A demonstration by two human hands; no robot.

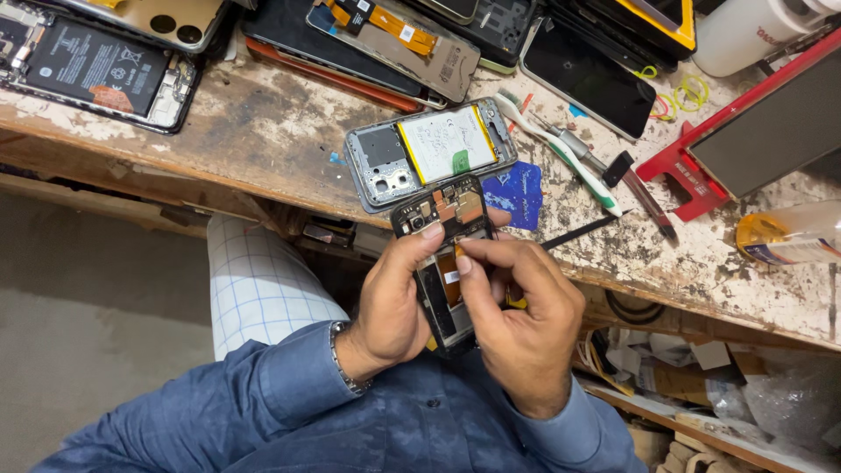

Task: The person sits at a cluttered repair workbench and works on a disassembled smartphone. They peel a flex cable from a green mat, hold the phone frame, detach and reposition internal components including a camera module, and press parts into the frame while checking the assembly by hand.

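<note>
Above the front edge of the worn wooden table (pixel 263 131), 2 hands hold an opened phone frame (pixel 442 263) upright over the person's lap. The left hand (pixel 390 302) is wrapped around the frame's left side, thumb pressed near the camera end. The right hand (pixel 521 320) pinches thumb and forefinger together on a small orange flex strip (pixel 457 250) at the frame's middle; whether a tool sits between those fingertips cannot be told. A thin black spudger (pixel 578 232) projects from behind the right hand toward the table. Just beyond the frame, a second opened phone with a white battery (pixel 429 149) lies flat, and a blue plastic pick (pixel 517 193) rests beside it. A white-and-green toothbrush (pixel 561 153) and a red holder (pixel 701 166) lie farther right. The step appears to call for a steady left grip so the frame does not twist, and a light, straight pull or press on the strip, since such ribbons likely tear or crease under sideways force.
</note>
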